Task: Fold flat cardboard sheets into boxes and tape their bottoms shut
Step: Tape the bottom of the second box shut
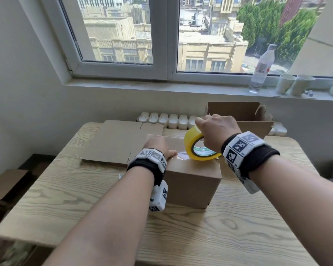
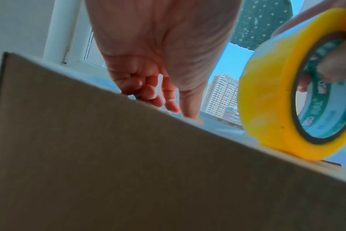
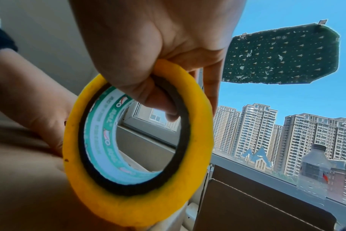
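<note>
Right hand [image 1: 217, 131] raised over the closed brown cardboard box [image 1: 192, 179], fingers [image 3: 160, 100] hooked through the core of the yellow roll of packing tape [image 1: 200, 144], whose rim rests on the box top. Left hand [image 1: 158, 146] lies palm-down on the box top, fingers [image 2: 148, 92] loosely extended, thumb beside the tape strip. Box stands on the pale wood-grain table [image 1: 65, 198], flat cardboard sheets [image 1: 115, 143] behind, below a window [image 1: 161, 35].

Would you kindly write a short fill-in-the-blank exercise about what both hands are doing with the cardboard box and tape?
1. The right hand grips a roll of ____ packing tape.
2. The roll rests on top of the brown cardboard ____.
3. The left hand presses down on the box's ____ face.

Missing words: yellow; box; top
</note>
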{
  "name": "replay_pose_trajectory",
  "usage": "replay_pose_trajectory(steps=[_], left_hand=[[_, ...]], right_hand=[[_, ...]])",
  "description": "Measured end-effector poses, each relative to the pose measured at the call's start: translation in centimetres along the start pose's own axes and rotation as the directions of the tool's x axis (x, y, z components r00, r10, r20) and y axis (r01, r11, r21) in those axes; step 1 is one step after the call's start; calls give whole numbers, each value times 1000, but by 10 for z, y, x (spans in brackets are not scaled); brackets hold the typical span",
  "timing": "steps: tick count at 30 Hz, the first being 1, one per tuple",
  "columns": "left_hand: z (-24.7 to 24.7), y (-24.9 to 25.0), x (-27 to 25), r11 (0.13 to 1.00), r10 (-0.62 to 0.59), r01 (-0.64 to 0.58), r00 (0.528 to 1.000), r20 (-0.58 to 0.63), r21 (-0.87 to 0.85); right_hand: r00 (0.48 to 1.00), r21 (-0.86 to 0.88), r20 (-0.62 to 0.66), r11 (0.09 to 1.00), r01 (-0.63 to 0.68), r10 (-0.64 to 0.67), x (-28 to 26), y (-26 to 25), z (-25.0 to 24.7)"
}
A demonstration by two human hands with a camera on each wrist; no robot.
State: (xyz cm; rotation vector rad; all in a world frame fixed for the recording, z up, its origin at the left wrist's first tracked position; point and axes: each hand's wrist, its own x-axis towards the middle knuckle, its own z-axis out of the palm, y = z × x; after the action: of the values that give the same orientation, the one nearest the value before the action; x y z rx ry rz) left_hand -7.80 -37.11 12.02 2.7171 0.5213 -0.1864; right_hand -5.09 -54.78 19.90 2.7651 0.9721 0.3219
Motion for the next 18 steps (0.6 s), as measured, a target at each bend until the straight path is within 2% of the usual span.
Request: replay_pose_trajectory(steps=[6,11,15,18], left_hand=[[-6,28,0,992,123,-122,991,59,-10],[13,23,1,993,109,-106,992,68,-53],[13,25,8,996,85,-80,990,115,-45],[13,28,12,997,36,-27,989,144,-68]], right_hand=[[1000,-29,4,1000,-4,4,5,-7,1],[999,19,-5,999,-37,37,4,-5,6],[989,173,-36,976,-135,144,-2,6,9],[949,388,-19,877,-283,315,-7,18,16]])
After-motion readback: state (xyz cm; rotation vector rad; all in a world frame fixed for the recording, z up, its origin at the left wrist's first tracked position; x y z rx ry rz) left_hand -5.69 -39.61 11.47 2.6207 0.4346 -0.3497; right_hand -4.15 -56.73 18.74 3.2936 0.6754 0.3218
